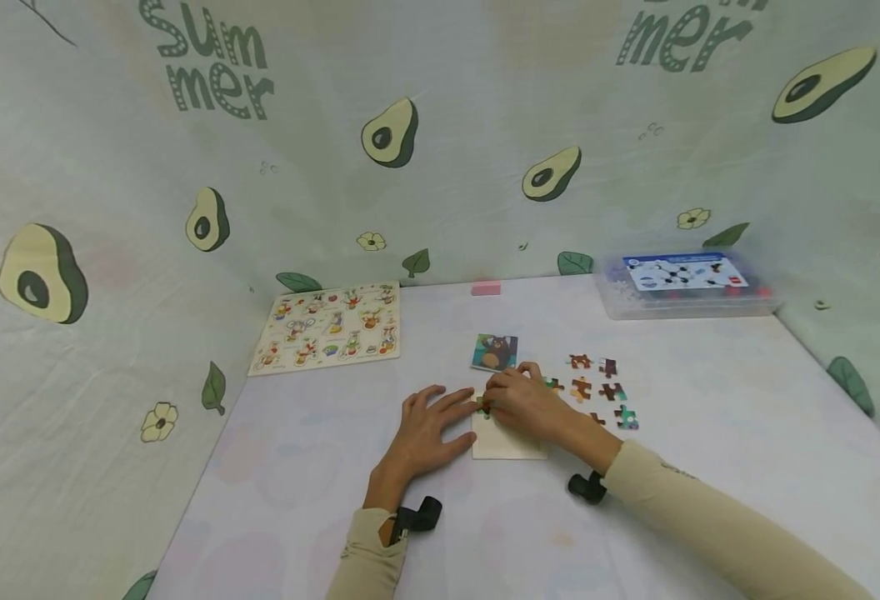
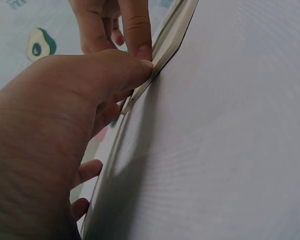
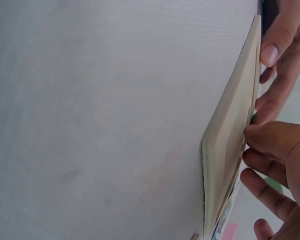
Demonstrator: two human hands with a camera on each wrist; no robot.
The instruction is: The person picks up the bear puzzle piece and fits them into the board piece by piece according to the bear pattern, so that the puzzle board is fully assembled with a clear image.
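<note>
A square wooden puzzle tray (image 1: 511, 446) lies on the table, with a green puzzle piece (image 1: 482, 408) at its upper left. My left hand (image 1: 427, 433) rests at the tray's left side, fingers spread; its forefinger reaches the piece and its thumb touches the tray's edge. My right hand (image 1: 524, 404) bends over the tray's upper part, its thumb and forefinger (image 3: 262, 137) pinching at the piece, which those fingers mostly hide. Right of the tray lie several loose puzzle pieces (image 1: 581, 388), brown and green. Behind it sits a small bear picture (image 1: 496, 352).
A wooden board with cartoon figures (image 1: 327, 329) lies at the back left. At the back right stands a clear plastic box (image 1: 687, 304) with a blue and white label. A pink block (image 1: 486, 287) lies by the rear edge, before the avocado-print cloth (image 1: 470, 225).
</note>
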